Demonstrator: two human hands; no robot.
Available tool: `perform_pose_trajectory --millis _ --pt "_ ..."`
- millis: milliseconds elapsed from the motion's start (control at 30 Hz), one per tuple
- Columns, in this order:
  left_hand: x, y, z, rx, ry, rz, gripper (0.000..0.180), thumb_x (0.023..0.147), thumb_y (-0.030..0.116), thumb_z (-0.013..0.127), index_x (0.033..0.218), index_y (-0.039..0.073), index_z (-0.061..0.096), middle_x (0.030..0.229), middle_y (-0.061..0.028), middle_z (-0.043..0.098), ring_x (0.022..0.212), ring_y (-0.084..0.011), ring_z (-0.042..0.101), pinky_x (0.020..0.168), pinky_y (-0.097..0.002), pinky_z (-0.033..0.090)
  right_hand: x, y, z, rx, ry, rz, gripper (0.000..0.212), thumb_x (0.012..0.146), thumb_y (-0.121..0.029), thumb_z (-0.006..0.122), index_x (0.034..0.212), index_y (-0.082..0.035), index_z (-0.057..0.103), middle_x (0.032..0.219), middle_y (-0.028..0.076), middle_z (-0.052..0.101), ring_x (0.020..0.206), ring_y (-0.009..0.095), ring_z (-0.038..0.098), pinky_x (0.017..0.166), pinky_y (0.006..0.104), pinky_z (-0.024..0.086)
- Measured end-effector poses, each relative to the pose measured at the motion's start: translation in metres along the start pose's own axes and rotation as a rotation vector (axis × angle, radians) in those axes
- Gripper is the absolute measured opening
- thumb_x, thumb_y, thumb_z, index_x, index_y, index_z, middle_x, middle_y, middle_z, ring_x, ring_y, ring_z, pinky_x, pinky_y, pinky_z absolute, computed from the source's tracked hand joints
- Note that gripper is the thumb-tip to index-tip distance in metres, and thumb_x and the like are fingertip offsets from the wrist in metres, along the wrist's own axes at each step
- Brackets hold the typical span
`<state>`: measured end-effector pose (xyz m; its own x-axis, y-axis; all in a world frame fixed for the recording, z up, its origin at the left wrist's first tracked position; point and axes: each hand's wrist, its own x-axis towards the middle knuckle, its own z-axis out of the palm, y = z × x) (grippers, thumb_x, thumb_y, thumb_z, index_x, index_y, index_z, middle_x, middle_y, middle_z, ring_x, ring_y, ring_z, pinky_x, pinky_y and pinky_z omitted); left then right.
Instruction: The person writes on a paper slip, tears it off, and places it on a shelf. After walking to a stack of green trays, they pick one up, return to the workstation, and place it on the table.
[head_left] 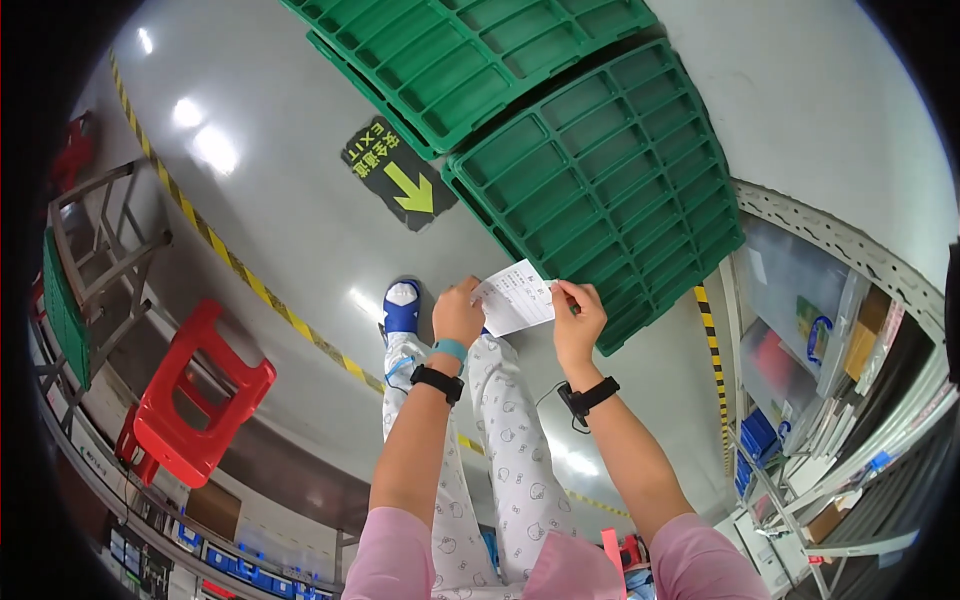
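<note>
A white slip of paper [515, 300] with printed lines is stretched between my two hands, in front of my knees. My left hand [459, 315] pinches its left edge, fingers closed. At the paper's upper right corner, my right hand [578, 318] grips with thumb and fingers. A teal band and a black strap [437, 384] circle my left wrist; another black strap with a small box [588, 399] is on my right wrist. Just beyond the paper lie large green ribbed plastic lids or crates [600, 170], touched by neither hand.
A red plastic stool [205, 395] and a metal frame [105, 250] stand on the left. Yellow-black tape [235, 262] crosses the grey floor, with a dark arrow sign [400, 175] stuck on it. On the right, a metal shelf [840, 235] holds clear bins [795, 290] and papers.
</note>
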<state>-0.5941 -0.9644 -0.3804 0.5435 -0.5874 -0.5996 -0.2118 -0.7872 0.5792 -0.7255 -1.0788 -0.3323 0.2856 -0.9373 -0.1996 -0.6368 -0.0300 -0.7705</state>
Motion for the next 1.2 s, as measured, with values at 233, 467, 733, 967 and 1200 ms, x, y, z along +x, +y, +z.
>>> perform_pose_trajectory --millis 233,467,733,967,1200 --pt "0.016 0.012 -0.001 0.095 0.008 -0.001 0.023 0.073 0.005 0.064 0.096 0.009 0.064 0.082 -0.0175 0.065 0.084 -0.0358 0.061 0.071 -0.0442 0.05 0.011 0.002 -0.001 0.037 -0.059 0.062 0.01 0.08 -0.001 0.07 0.089 0.0 0.068 0.075 0.002 0.058 0.064 0.01 0.051 0.06 0.0238 0.042" --pt "0.027 0.019 0.013 0.182 0.001 -0.081 0.022 0.074 0.009 0.065 0.096 0.013 0.064 0.08 -0.0117 0.066 0.09 -0.0308 0.061 0.088 -0.0468 0.044 0.013 -0.013 0.005 0.023 -0.011 0.135 0.012 0.077 0.0 0.071 0.087 -0.004 0.066 0.074 0.002 0.057 0.062 0.013 0.052 0.059 0.0251 0.042" --pt "0.027 0.022 0.028 0.195 0.353 -0.246 0.035 0.076 0.018 0.067 0.11 0.017 0.058 0.097 -0.0109 0.066 0.101 -0.0291 0.06 0.098 -0.055 0.035 0.02 -0.012 0.001 -0.457 -0.079 -0.45 0.012 0.074 -0.009 0.072 0.08 -0.006 0.062 0.076 0.005 0.056 0.061 0.023 0.055 0.057 0.0316 0.043" --pt "-0.037 -0.071 -0.015 -0.144 0.119 -0.499 0.039 0.074 0.025 0.067 0.11 0.012 0.056 0.103 -0.0136 0.066 0.099 -0.0354 0.061 0.087 -0.0454 0.046 0.037 -0.009 -0.008 -0.688 -0.323 -0.499 0.015 0.077 -0.013 0.068 0.073 -0.007 0.056 0.075 0.008 0.052 0.062 0.026 0.058 0.053 0.0387 0.046" --pt "-0.244 -0.23 -0.072 -0.263 0.207 -0.805 0.023 0.08 0.018 0.063 0.098 0.005 0.061 0.084 -0.0075 0.067 0.081 -0.0168 0.065 0.069 -0.0309 0.051 0.034 -0.025 0.001 -0.704 -0.421 -0.402 0.019 0.079 -0.016 0.065 0.072 -0.004 0.052 0.079 0.012 0.056 0.068 0.035 0.06 0.057 0.0462 0.048"
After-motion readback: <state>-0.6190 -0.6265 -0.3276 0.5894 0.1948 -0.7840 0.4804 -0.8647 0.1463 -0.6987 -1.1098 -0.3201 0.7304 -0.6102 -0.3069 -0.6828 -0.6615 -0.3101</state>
